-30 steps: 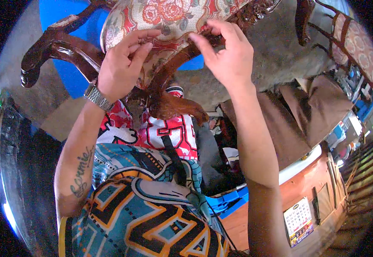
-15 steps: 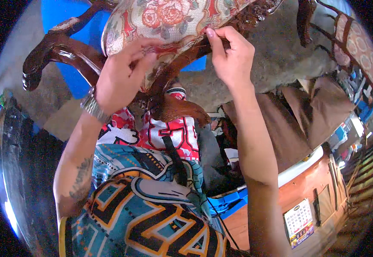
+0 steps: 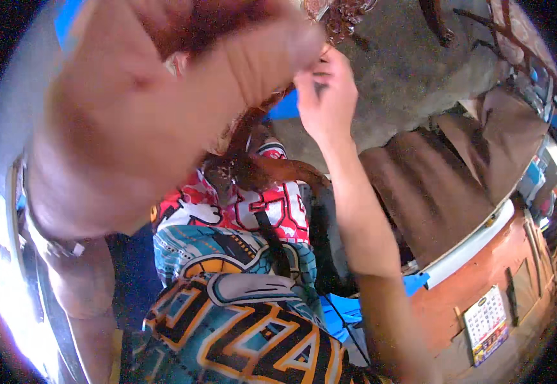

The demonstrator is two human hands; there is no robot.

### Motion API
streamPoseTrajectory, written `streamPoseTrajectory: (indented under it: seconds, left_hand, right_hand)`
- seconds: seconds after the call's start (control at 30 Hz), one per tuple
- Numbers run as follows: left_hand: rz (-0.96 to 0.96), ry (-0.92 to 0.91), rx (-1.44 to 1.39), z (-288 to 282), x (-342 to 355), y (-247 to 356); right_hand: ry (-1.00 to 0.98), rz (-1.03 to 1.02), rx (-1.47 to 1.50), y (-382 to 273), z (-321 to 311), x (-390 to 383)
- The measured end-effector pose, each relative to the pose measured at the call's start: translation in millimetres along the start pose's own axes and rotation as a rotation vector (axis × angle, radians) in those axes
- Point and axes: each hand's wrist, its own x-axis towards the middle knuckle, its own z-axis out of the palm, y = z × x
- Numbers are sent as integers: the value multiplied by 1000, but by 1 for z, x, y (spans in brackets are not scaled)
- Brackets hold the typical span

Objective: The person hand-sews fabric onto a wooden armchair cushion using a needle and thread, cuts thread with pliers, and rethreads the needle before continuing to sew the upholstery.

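Observation:
Large and smeared by motion, my left hand [image 3: 125,121] is lifted close to the camera; its fingers run past the upper edge and cannot be made out. A metal-band watch [image 3: 67,246] is on that wrist. My right hand [image 3: 329,102] stays near the front edge of a carved dark wooden chair, its fingers curled together, and whatever lies between them is too small or blurred to name. Most of the chair's flowered upholstery [image 3: 317,8] is hidden behind my left hand. A curved wooden leg [image 3: 285,169] of the chair shows over my lap.
Brown sheeting [image 3: 432,185] lies folded to the right. Beyond it is an orange-brown wooden panel [image 3: 438,313] with a wall calendar [image 3: 486,320]. Blue material [image 3: 285,105] is on the floor under the chair. Another patterned chair [image 3: 515,32] stands at the far right.
My left hand has risen from the upholstery toward the camera and now covers much of the upper left. My right hand remains near the chair edge, with its fingers more curled.

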Motion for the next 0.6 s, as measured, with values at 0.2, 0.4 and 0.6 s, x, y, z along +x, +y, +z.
streamPoseTrajectory:
  seconds: [0.2, 0.4, 0.6]
  left_hand:
    - [366, -78, -237, -36, 62, 34]
    - [597, -185, -422, -33, 102, 58]
    - [656, -331, -438, 14, 83, 82]
  right_hand:
    - [225, -366, -113, 42, -5, -42]
    - [369, -301, -171, 47, -6, -30]
    - [452, -433, -125, 55, -17, -37]
